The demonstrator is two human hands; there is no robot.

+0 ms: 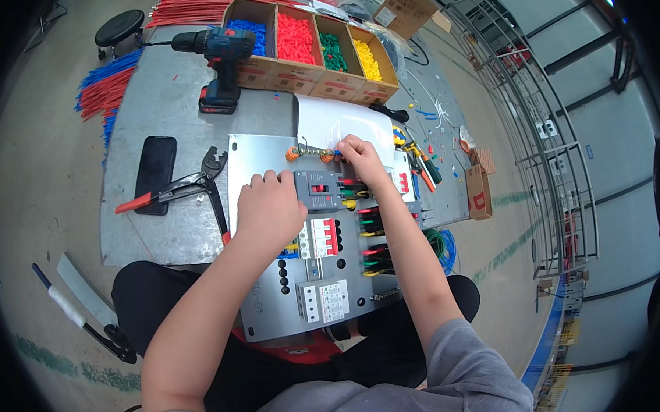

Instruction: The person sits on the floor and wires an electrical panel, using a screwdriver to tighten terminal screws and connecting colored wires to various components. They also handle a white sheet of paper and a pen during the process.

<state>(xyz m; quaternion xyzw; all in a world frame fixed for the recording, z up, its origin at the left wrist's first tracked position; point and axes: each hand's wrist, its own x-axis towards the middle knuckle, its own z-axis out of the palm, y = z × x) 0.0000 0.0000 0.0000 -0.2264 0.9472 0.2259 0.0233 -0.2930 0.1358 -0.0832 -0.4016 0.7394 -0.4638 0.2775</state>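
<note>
A grey metal mounting plate (265,312) leans across my lap and the table edge, carrying several electrical parts. My left hand (270,208) is closed, its fingers curled against the left side of a grey circuit breaker (318,189) with a red switch. Just above the breaker runs a brass terminal bar (313,151) on orange insulators. At its right end my right hand (363,160) pinches finger and thumb together; what they hold is hidden, though a bit of blue shows there. Black wires with coloured ends (354,192) leave the breaker's right side. Below sit smaller white breakers (322,238) and a white module (323,300).
A cordless drill (224,60) stands behind, beside cardboard bins (324,81) of coloured wire caps. Left of the plate lie a crimping tool (196,184) and a black phone (156,166). White paper (348,120) lies behind the plate; pliers (422,169) lie to the right.
</note>
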